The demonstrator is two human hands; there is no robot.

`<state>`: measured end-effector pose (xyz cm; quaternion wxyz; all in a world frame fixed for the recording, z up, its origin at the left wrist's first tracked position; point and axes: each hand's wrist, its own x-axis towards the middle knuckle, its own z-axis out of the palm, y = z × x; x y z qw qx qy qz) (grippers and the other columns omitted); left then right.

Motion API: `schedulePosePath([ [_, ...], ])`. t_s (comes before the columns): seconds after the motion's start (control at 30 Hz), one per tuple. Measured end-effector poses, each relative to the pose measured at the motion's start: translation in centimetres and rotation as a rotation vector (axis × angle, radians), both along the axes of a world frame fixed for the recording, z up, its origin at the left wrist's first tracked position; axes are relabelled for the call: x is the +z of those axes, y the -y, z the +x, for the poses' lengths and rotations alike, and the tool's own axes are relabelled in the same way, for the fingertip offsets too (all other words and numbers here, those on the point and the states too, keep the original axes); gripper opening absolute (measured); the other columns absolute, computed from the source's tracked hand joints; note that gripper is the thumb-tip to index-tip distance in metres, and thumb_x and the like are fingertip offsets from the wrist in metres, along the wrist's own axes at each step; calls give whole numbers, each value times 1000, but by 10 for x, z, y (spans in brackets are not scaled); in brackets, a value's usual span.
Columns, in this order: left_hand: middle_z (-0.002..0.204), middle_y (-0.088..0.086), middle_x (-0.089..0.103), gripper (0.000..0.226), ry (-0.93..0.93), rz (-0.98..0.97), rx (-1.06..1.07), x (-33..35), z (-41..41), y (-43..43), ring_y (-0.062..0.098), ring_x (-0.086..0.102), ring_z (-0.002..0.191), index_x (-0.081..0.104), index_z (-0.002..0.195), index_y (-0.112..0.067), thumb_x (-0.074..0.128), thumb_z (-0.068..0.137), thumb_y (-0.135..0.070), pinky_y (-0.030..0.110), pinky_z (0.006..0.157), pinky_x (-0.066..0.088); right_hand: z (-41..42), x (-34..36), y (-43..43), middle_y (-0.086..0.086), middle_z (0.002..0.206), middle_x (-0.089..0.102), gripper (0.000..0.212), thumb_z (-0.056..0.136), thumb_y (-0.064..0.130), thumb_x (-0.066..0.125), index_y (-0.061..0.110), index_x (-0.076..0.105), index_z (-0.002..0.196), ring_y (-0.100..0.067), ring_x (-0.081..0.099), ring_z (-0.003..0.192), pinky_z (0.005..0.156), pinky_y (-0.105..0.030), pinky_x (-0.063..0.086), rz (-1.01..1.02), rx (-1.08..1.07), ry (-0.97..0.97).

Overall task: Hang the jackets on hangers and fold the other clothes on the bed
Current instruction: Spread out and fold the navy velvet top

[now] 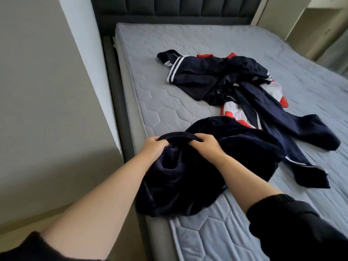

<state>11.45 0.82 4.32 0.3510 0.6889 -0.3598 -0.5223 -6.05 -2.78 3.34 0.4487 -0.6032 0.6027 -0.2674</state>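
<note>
Seemingly at an early step, a person stood at the near left edge of a bed (169, 44), seen from a head-worn camera looking down over two bare forearms. Both hands were grasping one dark navy fleece garment (188, 176), which lay bunched on the near left part of the mattress. The left hand (154, 146) and the right hand (206, 143) had fingers curled over a rolled edge of it, close together; whether that edge was a collar or a hem could not be told. Farther right on the bed lay a loose pile of clothes (216, 72) in navy with white stripes, with a red and white garment (233, 112) tangled in it and navy trousers (273, 117) trailing toward the near right. Nothing looked folded or hung yet. The next move would likely call for lifting and shaking the fleece open to learn whether it was a jacket. No hanger, basket or other container was in view. A dark padded headboard (169, 8) stood at the far end.
</note>
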Motion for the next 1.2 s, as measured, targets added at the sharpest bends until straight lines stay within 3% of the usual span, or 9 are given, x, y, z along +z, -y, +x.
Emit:
schedulePosePath([
  [0.1,63,3,61,18,-80,40,-37,-25,15,22,17,57,59,64,72,-17,57,86,-9,22,56,44,16,-18,13,4,74,67,10,86,12,62,13,72,86,-3,60,68,67,-13,47,-12,-55,-20],
  [0.3,73,4,67,15,-131,154,-120,-34,29,27,19,63,69,65,78,-22,58,89,-14,27,63,48,34,-18,16,4,66,61,11,86,11,62,8,69,78,-2,53,61,56,-7,40,6,-143,-97],
  [0.4,86,9,67,14,-39,172,-165,-11,29,9,22,62,74,63,78,-21,58,89,-15,29,71,48,40,0,0,4,62,59,18,87,16,60,10,65,70,-6,52,60,60,-17,44,95,-211,-137],
  [0.53,82,6,63,13,121,164,-297,50,32,-17,19,58,71,65,79,-19,58,89,-15,25,63,43,42,41,-47,4,68,58,17,91,17,54,17,60,75,-16,56,71,66,-26,39,201,-206,-267],
  [0.6,83,7,63,10,186,164,-377,91,34,-28,20,58,75,69,88,-11,61,89,-17,26,66,43,40,75,-68,1,75,61,15,92,15,52,16,63,82,-20,59,77,67,-27,40,247,-226,-272],
  [0.7,85,9,65,9,214,165,-421,163,31,-46,21,59,79,68,87,-14,62,89,-20,28,72,44,39,142,-82,-8,87,67,17,91,15,52,10,68,88,-26,61,87,73,-29,42,247,-276,-250],
  [0.83,88,9,67,18,251,131,-439,275,27,-64,21,60,79,70,94,-9,61,90,-25,27,69,45,40,257,-99,-15,94,69,22,92,16,52,1,68,93,-29,61,90,71,-25,36,235,-236,-271],
  [1.03,84,4,69,18,327,53,-543,423,52,-93,18,65,79,71,89,-13,75,79,-27,24,69,48,48,414,-136,-8,73,60,25,89,22,60,-2,68,88,-20,56,71,64,-26,40,173,-202,-259],
  [1.2,84,7,68,22,461,-188,-515,520,89,-148,20,62,79,71,88,-9,78,75,-25,27,68,45,85,526,-202,-1,66,56,4,77,10,69,9,65,77,-10,50,57,53,-20,39,20,-72,-239],
])
